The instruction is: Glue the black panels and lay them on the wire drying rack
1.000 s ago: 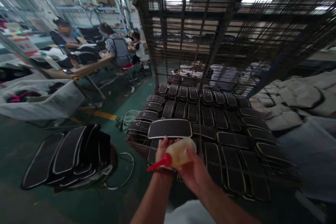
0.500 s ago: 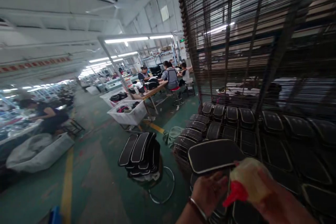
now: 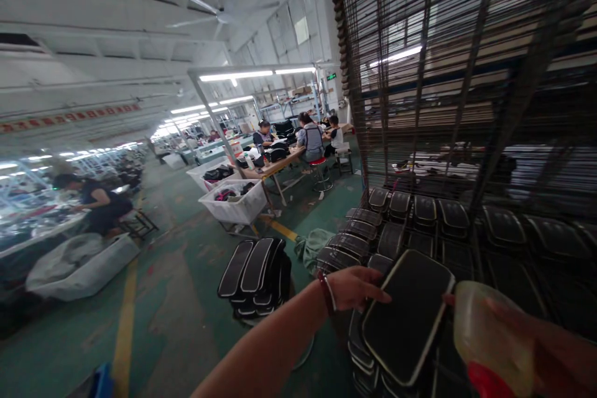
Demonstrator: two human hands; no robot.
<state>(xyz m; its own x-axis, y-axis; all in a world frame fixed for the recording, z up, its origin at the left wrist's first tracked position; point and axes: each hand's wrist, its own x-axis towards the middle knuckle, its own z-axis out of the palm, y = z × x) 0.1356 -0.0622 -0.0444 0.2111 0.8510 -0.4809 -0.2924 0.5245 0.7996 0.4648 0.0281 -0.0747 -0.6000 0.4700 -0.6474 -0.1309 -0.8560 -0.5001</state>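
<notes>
My left hand (image 3: 355, 289) reaches in from the lower left and grips the upper left edge of a black padded panel with pale piping (image 3: 407, 317). The panel is tilted, with its long side running up to the right. My right hand (image 3: 555, 351) sits at the bottom right corner, closed round a clear squeeze bottle of yellowish liquid (image 3: 489, 333). The bottle's red nozzle (image 3: 487, 382) points down at the frame's edge. A fingertip of the right hand touches the panel's right edge. A red band circles my left wrist.
A tall wire rack (image 3: 420, 74) fills the right, with rows of black panels (image 3: 420, 211) on its shelf. A stack of panels (image 3: 256, 273) rests on a stool. Behind are a white bin (image 3: 233, 202), seated people at a table (image 3: 308, 137), a person at left (image 3: 93, 205) and a white sack (image 3: 79, 264).
The view has swung up and left into the hall. The panel has turned from lying wide to slanting on end. The bottle has shifted to the bottom right, nozzle down.
</notes>
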